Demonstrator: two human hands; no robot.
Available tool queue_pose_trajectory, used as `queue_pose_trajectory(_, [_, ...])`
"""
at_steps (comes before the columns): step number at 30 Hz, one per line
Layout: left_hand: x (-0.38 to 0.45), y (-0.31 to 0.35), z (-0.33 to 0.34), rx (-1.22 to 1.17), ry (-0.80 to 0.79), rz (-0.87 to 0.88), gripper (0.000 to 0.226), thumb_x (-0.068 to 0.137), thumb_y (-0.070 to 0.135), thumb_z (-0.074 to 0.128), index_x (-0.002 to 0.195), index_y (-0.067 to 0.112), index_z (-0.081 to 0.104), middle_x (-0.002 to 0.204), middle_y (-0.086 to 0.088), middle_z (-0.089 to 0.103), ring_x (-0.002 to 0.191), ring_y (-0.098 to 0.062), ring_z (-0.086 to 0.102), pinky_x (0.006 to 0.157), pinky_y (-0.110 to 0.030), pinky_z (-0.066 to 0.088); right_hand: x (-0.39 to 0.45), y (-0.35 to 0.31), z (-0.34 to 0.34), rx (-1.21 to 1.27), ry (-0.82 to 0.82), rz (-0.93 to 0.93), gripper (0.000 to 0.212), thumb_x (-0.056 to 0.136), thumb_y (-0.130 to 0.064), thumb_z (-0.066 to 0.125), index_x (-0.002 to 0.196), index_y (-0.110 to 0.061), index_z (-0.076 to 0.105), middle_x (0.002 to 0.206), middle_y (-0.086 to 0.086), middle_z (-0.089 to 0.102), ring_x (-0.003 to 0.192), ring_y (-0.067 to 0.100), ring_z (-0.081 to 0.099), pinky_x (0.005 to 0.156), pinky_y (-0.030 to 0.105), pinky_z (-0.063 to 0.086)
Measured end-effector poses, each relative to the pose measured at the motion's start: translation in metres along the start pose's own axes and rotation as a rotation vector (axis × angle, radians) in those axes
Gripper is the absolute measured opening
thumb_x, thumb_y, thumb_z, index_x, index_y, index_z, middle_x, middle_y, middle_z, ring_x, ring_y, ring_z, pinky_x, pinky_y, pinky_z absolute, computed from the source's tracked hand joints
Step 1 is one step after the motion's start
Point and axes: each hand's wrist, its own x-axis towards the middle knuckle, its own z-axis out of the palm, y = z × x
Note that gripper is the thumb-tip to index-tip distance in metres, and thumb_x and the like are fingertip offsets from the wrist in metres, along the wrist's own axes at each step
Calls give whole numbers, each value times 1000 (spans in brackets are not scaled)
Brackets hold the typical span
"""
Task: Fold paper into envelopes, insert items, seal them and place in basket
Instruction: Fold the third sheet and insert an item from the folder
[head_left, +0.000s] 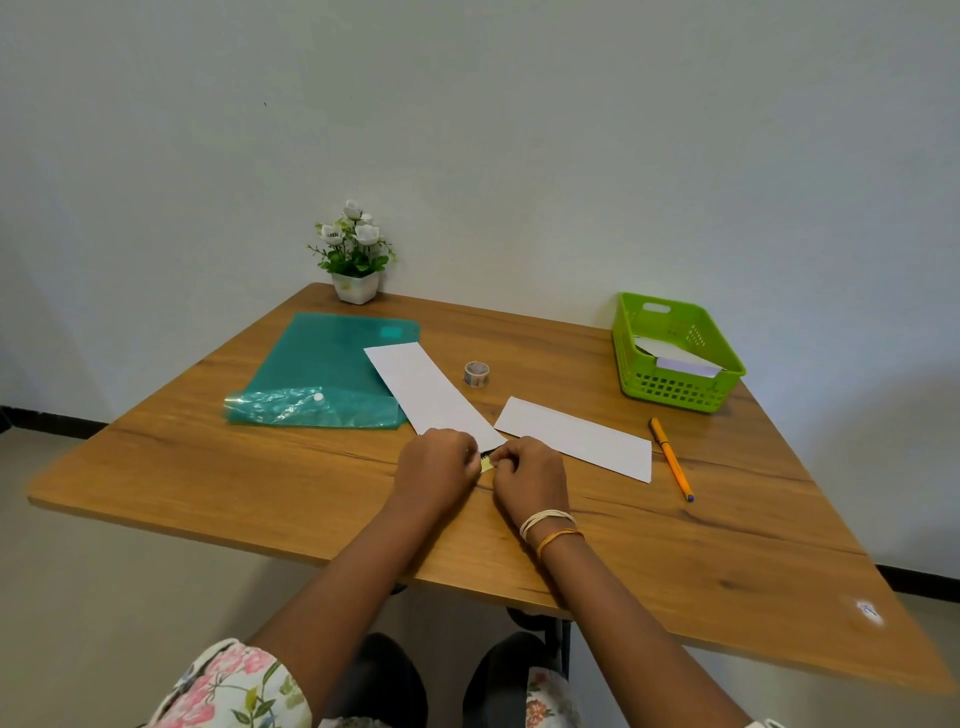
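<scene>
The green plastic basket (675, 358) at the far right of the wooden table (260, 483) already holds what look like finished white envelopes, so part of the job seems done. Two long white folded paper strips (436, 395) lie mid-table, apparently not yet sealed. Near the edge, the left hand (436, 465) and right hand (530, 470) pinch a small yellowish scrap (487, 464) between curled fingertips. The small tape roll (476, 373) sits beyond, untouched.
</scene>
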Motion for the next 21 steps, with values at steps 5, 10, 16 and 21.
queue_pose_trajectory(5, [-6,-3,6,-105,116,5,21,91,31,60,98,19,77,92,0,75,78,-12,65,65,-27,55,0,2,5,-122,-40,-102,26,92,-9,55,110,-16,72,110,1,62,103,13,54,80,20,46])
queue_pose_trajectory(10, [-3,-7,5,-224,125,-50,26,89,32,63,108,18,74,105,1,73,91,-12,65,72,-23,51,1,3,5,-197,-58,-161,36,91,-6,52,120,-22,66,113,1,61,104,16,50,84,25,45])
queue_pose_trajectory(16, [-5,-8,9,-294,94,-68,35,85,29,68,118,16,67,116,-2,68,101,-15,63,78,-23,50,2,5,8,-201,-47,-161,37,90,-6,55,120,-25,66,113,1,62,103,15,51,83,25,47])
queue_pose_trajectory(21, [-5,-11,9,-315,154,-134,16,87,18,65,101,15,73,97,-1,73,83,-10,62,66,-19,48,18,8,-3,14,17,-4,30,86,-3,52,104,-17,72,109,3,65,103,18,58,85,25,47])
